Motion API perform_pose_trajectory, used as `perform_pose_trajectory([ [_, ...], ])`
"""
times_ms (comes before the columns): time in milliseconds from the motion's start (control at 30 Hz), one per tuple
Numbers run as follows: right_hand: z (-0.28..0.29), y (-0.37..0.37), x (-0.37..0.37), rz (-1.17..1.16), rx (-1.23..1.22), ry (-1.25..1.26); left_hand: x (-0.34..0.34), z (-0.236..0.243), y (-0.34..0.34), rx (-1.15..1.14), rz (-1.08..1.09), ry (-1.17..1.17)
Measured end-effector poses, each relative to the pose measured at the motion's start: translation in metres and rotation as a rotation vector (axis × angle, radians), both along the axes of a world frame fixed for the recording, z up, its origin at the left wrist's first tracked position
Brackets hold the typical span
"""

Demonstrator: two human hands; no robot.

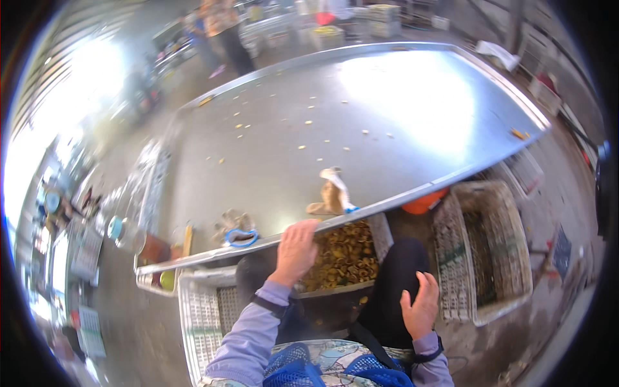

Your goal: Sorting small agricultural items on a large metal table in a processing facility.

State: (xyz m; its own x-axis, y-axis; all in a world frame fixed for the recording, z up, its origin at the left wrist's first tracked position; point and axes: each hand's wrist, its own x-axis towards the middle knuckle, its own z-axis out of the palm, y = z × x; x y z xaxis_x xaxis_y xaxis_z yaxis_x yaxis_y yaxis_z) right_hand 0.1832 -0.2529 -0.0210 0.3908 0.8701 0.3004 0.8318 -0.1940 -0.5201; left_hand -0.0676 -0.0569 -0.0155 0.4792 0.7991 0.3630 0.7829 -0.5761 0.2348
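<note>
My left hand [296, 253] rests at the near rim of a large metal table [271, 168], its fingers laid against the edge and nothing seen in them. My right hand [422, 306] hovers beside my right knee, fingers apart and holding nothing. Below the rim, between my knees, a crate [383, 237] holds many brown-yellow curled pieces [345, 257]. On the tabletop near the left hand lie a pale glove with a blue cuff [240, 237] and, farther right, a tan and white glove [333, 193]. Small pale yellow bits [309, 122] are scattered over the metal.
A white crate [196, 316] stands at my left, and a dirty pale crate [480, 316] at my right. An orange tub [425, 201] sits under the table. At the table's left corner are a clear jar with a teal lid [126, 233] and a wooden stick [187, 241]. A person [225, 32] stands beyond.
</note>
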Motion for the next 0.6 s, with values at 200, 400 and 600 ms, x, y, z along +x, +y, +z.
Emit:
perform_pose_trajectory([
  [200,-0.004,0.003,0.002,0.052,-0.047,0.042,-0.011,0.019,-0.006,-0.144,-0.017,-0.151],
  [400,-0.007,0.003,0.011,0.034,-0.063,0.038,-0.058,0.048,0.007,-0.062,0.203,-0.301],
  [600,-0.006,0.008,0.008,0.073,-0.038,0.022,-0.131,0.025,0.018,0.021,0.6,-0.028],
])
